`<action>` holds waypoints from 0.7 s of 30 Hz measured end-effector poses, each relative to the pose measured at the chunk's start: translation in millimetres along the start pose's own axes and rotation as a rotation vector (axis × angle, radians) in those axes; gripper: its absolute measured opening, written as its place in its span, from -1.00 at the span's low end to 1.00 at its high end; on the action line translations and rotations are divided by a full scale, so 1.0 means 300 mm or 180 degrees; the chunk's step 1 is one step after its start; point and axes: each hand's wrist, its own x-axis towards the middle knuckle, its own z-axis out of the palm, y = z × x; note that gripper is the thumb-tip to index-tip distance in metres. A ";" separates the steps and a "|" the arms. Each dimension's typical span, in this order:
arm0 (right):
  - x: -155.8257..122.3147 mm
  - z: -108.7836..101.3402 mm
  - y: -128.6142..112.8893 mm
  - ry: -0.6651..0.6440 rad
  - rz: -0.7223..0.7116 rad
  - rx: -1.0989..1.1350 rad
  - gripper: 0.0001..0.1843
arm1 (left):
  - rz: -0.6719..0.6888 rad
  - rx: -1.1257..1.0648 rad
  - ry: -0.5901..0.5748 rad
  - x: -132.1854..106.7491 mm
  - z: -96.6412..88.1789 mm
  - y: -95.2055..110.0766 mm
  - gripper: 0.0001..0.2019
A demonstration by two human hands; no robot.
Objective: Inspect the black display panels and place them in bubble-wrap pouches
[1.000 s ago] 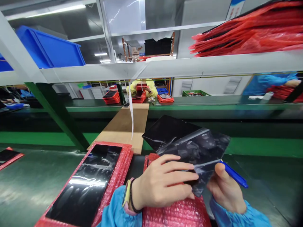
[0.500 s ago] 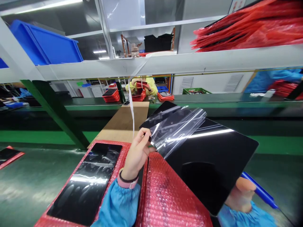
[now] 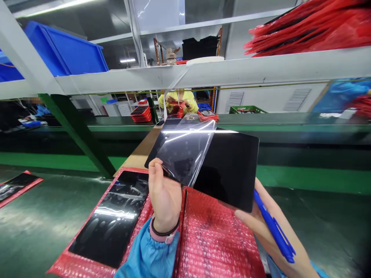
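Note:
A glossy black screen panel (image 3: 228,170) is held up in front of me, its right end gripped by my right hand (image 3: 275,224). A blue pen (image 3: 274,227) is also tucked in that hand, lying along its back. My left hand (image 3: 166,197) pinches the near edge of a clear film (image 3: 188,154), which lies over the panel's left part with its right edge curled up. Below the panel is a red bubble-wrap bag (image 3: 217,235). Left of my forearm, another black screen panel (image 3: 110,220) lies on red bubble wrap (image 3: 87,266).
A brown board (image 3: 142,148) extends toward the far green-edged bench, where a person in yellow (image 3: 188,100) handles red bags. Overhead, a white shelf beam (image 3: 211,75) carries a blue bin (image 3: 66,50) and red bags (image 3: 315,33). A green post (image 3: 78,135) slants at left.
The panel has swung left and turned to face me more. The film has moved left and lies flatter over the panel's left part. More of my right hand and the pen shows.

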 end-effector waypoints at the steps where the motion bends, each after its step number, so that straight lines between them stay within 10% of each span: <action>1: -0.001 -0.007 0.005 -0.0055 0.0005 -0.0022 -0.28 | 0.0020 0.0012 0.0022 0.004 -0.001 0.001 -0.90; 8: 0.008 -0.044 0.008 -0.0338 0.0241 -0.0220 -0.46 | -0.0175 0.0104 0.0025 0.063 -0.032 -0.003 -0.87; 17: -0.048 -0.055 0.012 0.0845 0.0635 -0.0961 -0.53 | 0.0460 0.0811 0.0048 0.148 -0.073 -0.008 -0.95; 21: -0.045 -0.051 0.000 0.0725 0.0384 -0.1110 -0.66 | 0.0461 0.0893 -0.0003 0.179 -0.078 -0.005 -0.92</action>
